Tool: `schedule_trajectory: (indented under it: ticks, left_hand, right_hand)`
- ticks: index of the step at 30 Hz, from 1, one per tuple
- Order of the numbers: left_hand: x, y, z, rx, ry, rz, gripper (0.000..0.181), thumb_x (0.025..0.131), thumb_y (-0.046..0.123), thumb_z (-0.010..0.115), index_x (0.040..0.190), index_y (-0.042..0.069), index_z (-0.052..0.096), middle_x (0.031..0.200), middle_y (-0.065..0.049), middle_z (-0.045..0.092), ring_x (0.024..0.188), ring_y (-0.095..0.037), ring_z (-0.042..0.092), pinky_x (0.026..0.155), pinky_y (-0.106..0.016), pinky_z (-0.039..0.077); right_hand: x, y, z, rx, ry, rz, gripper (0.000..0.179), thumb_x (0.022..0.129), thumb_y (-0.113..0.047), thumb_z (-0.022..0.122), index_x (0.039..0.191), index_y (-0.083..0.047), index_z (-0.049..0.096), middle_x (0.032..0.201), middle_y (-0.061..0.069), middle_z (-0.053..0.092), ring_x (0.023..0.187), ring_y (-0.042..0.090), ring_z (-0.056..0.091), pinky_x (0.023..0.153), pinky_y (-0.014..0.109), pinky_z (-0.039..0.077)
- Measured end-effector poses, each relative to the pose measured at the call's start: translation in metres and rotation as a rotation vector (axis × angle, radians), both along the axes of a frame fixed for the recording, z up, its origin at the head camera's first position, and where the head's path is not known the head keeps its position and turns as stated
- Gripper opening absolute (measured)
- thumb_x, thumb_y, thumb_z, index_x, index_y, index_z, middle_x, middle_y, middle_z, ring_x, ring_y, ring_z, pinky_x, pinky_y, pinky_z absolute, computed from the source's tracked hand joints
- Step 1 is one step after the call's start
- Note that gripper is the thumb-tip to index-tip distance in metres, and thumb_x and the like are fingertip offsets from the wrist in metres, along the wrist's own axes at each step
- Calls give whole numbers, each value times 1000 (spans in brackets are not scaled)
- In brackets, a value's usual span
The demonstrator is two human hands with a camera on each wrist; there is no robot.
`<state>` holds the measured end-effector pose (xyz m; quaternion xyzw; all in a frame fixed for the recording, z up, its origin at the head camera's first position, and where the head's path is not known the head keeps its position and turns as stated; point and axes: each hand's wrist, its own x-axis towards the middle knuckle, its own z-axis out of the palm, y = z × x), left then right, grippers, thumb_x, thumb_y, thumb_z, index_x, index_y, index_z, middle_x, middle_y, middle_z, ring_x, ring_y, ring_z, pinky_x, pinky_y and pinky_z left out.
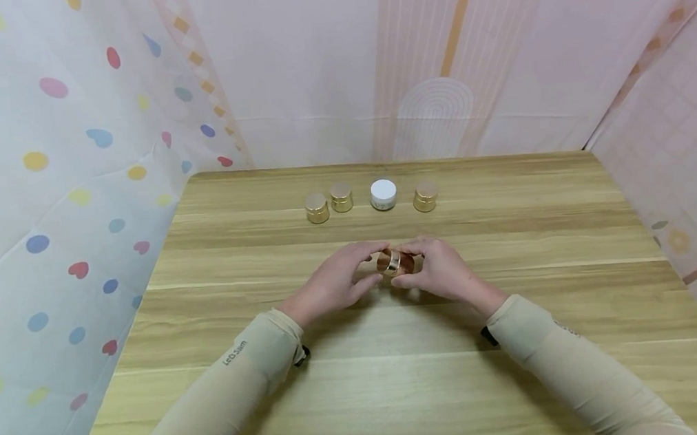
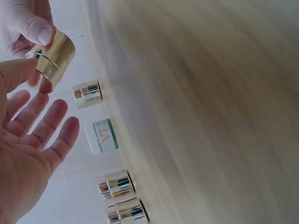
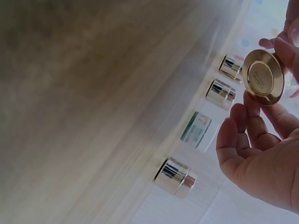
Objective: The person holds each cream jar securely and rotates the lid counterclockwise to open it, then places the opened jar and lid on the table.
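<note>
A shiny gold cosmetic jar [image 1: 396, 261] is held off the table, tilted on its side, between two hands. The right hand [image 1: 443, 268] pinches the jar's base end with thumb and fingers. At the lid end, the left hand [image 1: 344, 276] has thumb and index finger around the rim, its other fingers spread apart. In the left wrist view the seam between lid and body shows on the gold jar [image 2: 58, 56]. From the right wrist, the round base of the jar [image 3: 263, 77] faces the camera, with small printed marks on it.
Behind the hands on the wooden table [image 1: 364, 396] stand two gold jars [image 1: 317, 208] [image 1: 342, 197] at left, a white jar [image 1: 383, 194] marked V7, and another gold jar [image 1: 425, 197] at right. Patterned cloth [image 1: 311, 75] hangs at the back and sides.
</note>
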<state>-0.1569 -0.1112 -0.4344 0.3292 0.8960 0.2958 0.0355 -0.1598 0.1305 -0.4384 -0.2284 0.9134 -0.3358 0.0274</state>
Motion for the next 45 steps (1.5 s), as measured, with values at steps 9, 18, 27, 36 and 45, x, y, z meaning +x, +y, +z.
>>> schedule_trajectory:
  ticks: [9,18,27,36,45]
  left_hand:
    - [-2,4,-3,40,5,-5,51,105,24,70,151,9,56,146,-12,66,118,-29,70,103,-45,59]
    - [-1,9,-3,7,-42,54,58,106,35,67,154,7,53,143,-13,65,120,-29,67,103,-47,58]
    - [-2,9,-4,15,-67,89,61,103,38,72,153,8,55,141,-13,65,120,-29,67,101,-46,59]
    - [-3,13,-3,50,-55,69,63,103,43,71,153,10,56,151,-13,63,136,-31,62,114,-51,52]
    - [-5,13,-5,65,-42,38,46,101,37,75,139,13,65,129,-4,72,119,-22,66,103,-42,58]
  right_hand:
    - [-1,-2,3,72,-5,15,53,79,-28,92,126,-8,78,111,8,78,98,21,66,86,38,56]
    - [-3,-4,7,118,-14,25,47,78,-31,90,119,-12,79,113,8,80,96,20,68,86,41,59]
    - [-7,-3,9,103,-29,27,41,78,-31,91,115,-17,79,112,4,81,91,17,66,88,41,58]
    - [-2,-7,13,136,86,77,45,77,-31,92,115,-10,79,111,6,82,103,27,75,94,46,61]
    - [-5,-2,11,127,3,17,42,79,-33,92,115,-16,79,113,6,81,96,21,70,90,44,61]
